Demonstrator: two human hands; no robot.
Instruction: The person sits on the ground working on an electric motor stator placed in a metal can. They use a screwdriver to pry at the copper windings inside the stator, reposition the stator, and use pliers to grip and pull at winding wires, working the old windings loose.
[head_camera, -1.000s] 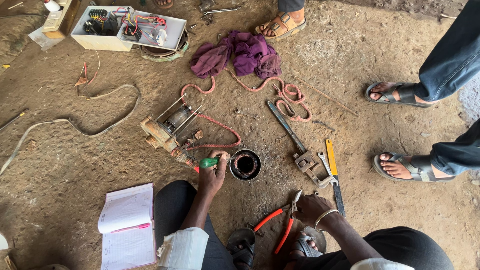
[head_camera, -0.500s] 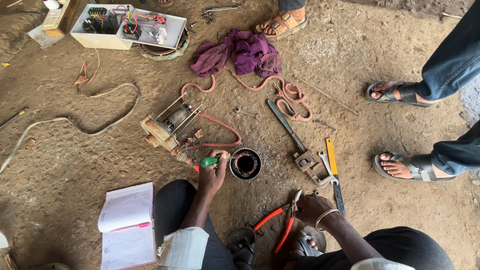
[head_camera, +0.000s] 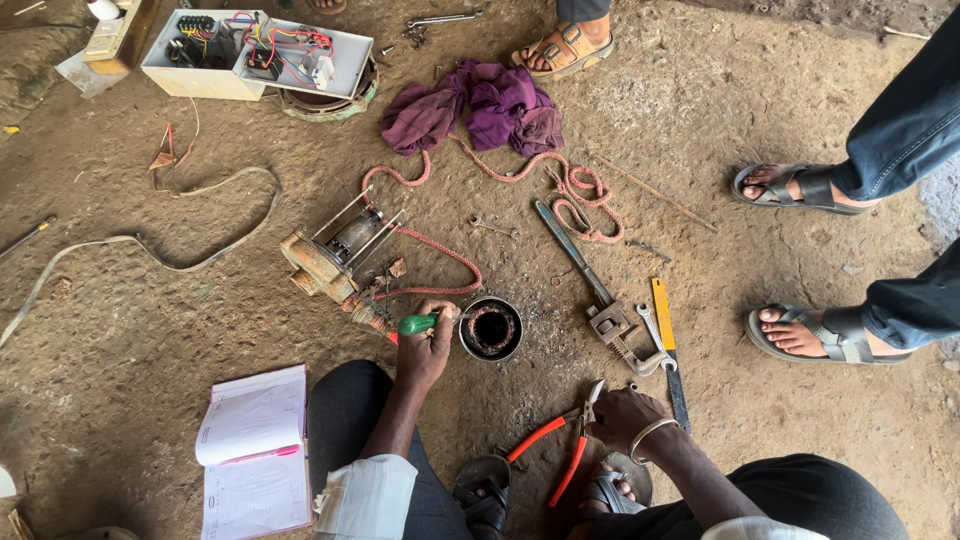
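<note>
Screwdriver (head_camera: 418, 323) gripped in my left hand (head_camera: 424, 350) beside stator (head_camera: 490, 330) | right hand (head_camera: 622, 420) closed on pliers (head_camera: 560, 445) | keep tip steady, pry gently.

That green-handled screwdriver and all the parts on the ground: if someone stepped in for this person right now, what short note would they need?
Left hand: closed around the green-handled screwdriver, tip at the round metal housing with copper-coloured windings inside.
Right hand: resting on the ground by the orange-handled pliers, not clearly gripping them.
Nearby: rusty motor part with long bolts lies apart from the housing; pipe wrench and spanner to the right; open notebook to the left.
Done: motor is in pieces.
Left: cannot tell from this view.
</note>
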